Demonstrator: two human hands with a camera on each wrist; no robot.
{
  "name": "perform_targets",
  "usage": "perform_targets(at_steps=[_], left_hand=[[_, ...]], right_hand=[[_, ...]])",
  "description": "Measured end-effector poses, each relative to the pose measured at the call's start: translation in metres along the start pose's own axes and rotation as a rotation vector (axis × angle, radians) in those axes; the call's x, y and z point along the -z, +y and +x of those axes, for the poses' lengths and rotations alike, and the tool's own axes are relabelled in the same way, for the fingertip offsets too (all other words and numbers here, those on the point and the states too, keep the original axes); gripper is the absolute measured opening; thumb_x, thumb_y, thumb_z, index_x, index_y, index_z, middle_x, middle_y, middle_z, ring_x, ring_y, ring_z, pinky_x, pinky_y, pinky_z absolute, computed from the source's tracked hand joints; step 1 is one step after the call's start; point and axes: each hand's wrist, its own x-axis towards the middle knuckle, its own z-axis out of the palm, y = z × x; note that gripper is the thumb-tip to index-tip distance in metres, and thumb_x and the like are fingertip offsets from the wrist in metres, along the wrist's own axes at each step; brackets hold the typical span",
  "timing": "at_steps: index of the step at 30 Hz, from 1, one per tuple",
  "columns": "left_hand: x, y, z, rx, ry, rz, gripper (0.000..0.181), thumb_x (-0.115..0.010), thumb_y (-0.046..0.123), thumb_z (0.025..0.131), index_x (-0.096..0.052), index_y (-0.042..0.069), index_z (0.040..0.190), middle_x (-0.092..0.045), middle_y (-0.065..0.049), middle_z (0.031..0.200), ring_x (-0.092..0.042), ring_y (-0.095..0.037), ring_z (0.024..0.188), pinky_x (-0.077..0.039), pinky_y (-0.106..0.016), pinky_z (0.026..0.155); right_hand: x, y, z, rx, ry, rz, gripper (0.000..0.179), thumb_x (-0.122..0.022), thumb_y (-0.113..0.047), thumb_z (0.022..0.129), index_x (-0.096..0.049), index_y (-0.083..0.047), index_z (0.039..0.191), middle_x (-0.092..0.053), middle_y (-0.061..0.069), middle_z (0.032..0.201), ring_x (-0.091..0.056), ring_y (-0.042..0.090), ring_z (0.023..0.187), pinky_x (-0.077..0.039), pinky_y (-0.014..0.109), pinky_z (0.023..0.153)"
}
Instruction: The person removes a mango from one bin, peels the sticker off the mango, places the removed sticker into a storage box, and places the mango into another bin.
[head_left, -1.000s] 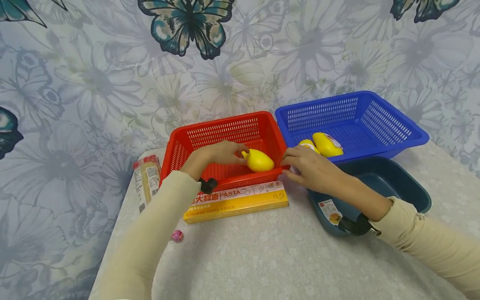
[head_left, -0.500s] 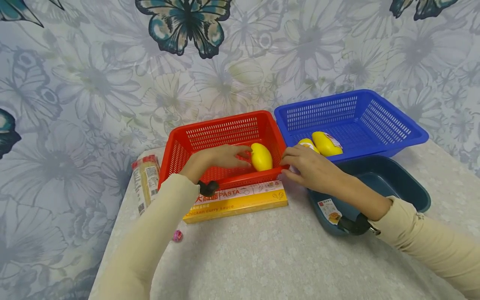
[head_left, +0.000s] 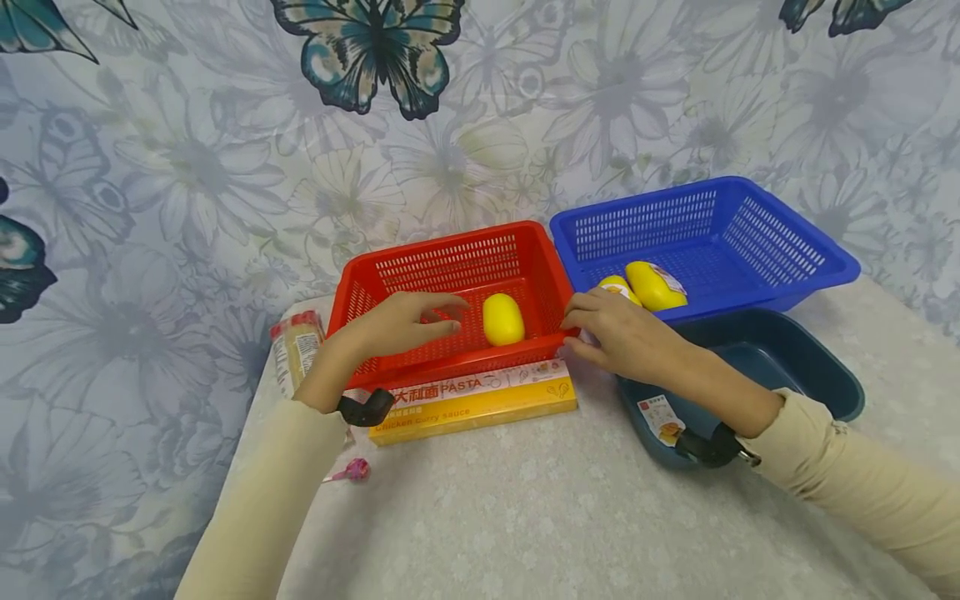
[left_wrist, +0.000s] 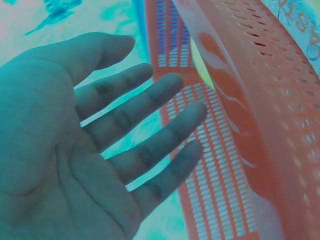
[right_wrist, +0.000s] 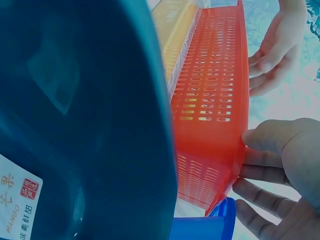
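Observation:
A yellow mango (head_left: 503, 320) lies on the floor of the red basket (head_left: 442, 367). My left hand (head_left: 405, 323) is over the left part of that basket, apart from the mango. The left wrist view shows the hand (left_wrist: 100, 125) with fingers spread and nothing between them. At the basket's front right corner, my right hand (head_left: 618, 333) touches the rim with thumb and fingertips. Its fingers look relaxed in the right wrist view, where the hand (right_wrist: 285, 175) meets the red basket (right_wrist: 215, 135). Two more yellow mangoes (head_left: 656, 286) sit in the blue basket (head_left: 795, 242), one partly hidden.
A yellow pasta box (head_left: 480, 408) lies along the red basket's front. To the left are a packet of noodles (head_left: 298, 346) and a pink lollipop (head_left: 358, 470). The dark teal basin (head_left: 840, 383) stands below my right forearm, before the blue basket. A patterned wall rises behind.
My left hand has drawn back leftward from the mango, which has turned and settled in the red basket. The right hand has stayed at the corner. More of the lollipop shows.

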Motion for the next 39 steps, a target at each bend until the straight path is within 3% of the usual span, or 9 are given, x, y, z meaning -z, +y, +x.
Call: perform_targets(at_steps=[6,11,14,20,24,29,35,39], left_hand=[[-0.002,-0.007,-0.039,-0.018,0.231,-0.063,0.039,-0.062,0.034,0.1,-0.061,0.021,0.137,-0.065,0.002,0.129,-0.06,-0.02,0.115,-0.049,-0.05,0.097],[-0.01,-0.014,-0.069,-0.017,0.449,-0.043,0.04,-0.062,0.032,0.1,-0.059,0.021,0.138,-0.065,0.001,0.125,-0.06,-0.022,0.113,-0.049,-0.052,0.094],[-0.015,-0.017,-0.084,-0.005,0.549,-0.029,0.039,-0.063,0.03,0.099,-0.06,0.021,0.137,-0.066,0.002,0.119,-0.06,-0.021,0.108,-0.049,-0.05,0.091],[-0.025,-0.028,-0.109,0.016,0.652,-0.047,0.037,-0.064,0.025,0.098,-0.062,0.02,0.135,-0.064,0.0,0.125,-0.056,-0.022,0.113,-0.045,-0.057,0.096],[-0.037,-0.037,-0.125,0.031,0.728,-0.009,0.035,-0.067,0.019,0.096,-0.065,0.016,0.131,-0.062,-0.001,0.124,-0.054,-0.021,0.107,-0.045,-0.047,0.086],[-0.054,-0.047,-0.141,0.063,0.79,-0.022,0.036,-0.068,0.014,0.095,-0.065,0.014,0.131,-0.058,-0.002,0.13,-0.054,-0.02,0.101,-0.043,-0.037,0.077],[-0.071,-0.057,-0.151,0.121,0.871,-0.051,0.038,-0.068,0.015,0.095,-0.064,0.015,0.134,-0.058,-0.003,0.134,-0.053,-0.013,0.098,-0.043,-0.026,0.078],[-0.075,-0.061,-0.15,0.146,0.894,-0.068,0.039,-0.068,0.018,0.096,-0.063,0.014,0.134,-0.057,-0.004,0.135,-0.056,-0.014,0.1,-0.045,-0.028,0.079]], right_hand=[[0.002,0.0,0.002,-0.016,-0.009,-0.006,0.026,-0.079,-0.022,0.088,-0.075,-0.005,0.107,-0.066,0.005,0.103,-0.056,0.021,0.092,-0.054,0.035,0.083],[0.001,0.0,0.002,0.007,-0.011,0.001,0.025,-0.078,-0.022,0.089,-0.075,-0.005,0.106,-0.066,0.005,0.102,-0.055,0.021,0.09,-0.053,0.033,0.081],[0.001,0.0,0.002,0.025,-0.005,-0.001,0.023,-0.078,-0.02,0.089,-0.075,-0.005,0.105,-0.065,0.005,0.1,-0.055,0.021,0.09,-0.052,0.032,0.08],[0.001,-0.001,-0.001,0.023,0.001,0.014,0.021,-0.078,-0.018,0.089,-0.075,-0.004,0.104,-0.065,0.004,0.099,-0.054,0.021,0.091,-0.05,0.031,0.079],[0.001,-0.002,-0.001,0.025,0.003,0.023,0.02,-0.077,-0.018,0.089,-0.075,-0.004,0.104,-0.065,0.004,0.099,-0.054,0.021,0.09,-0.05,0.031,0.078],[0.0,-0.004,-0.001,0.024,0.004,0.018,0.02,-0.077,-0.018,0.089,-0.075,-0.004,0.104,-0.065,0.004,0.098,-0.053,0.021,0.089,-0.05,0.031,0.078],[-0.002,-0.004,-0.001,0.01,-0.001,0.022,0.02,-0.077,-0.018,0.089,-0.075,-0.005,0.105,-0.064,0.004,0.099,-0.054,0.02,0.091,-0.052,0.032,0.081],[-0.002,-0.005,-0.001,0.0,0.001,0.035,0.02,-0.076,-0.017,0.09,-0.075,-0.005,0.106,-0.065,0.004,0.101,-0.056,0.022,0.094,-0.053,0.036,0.084]])
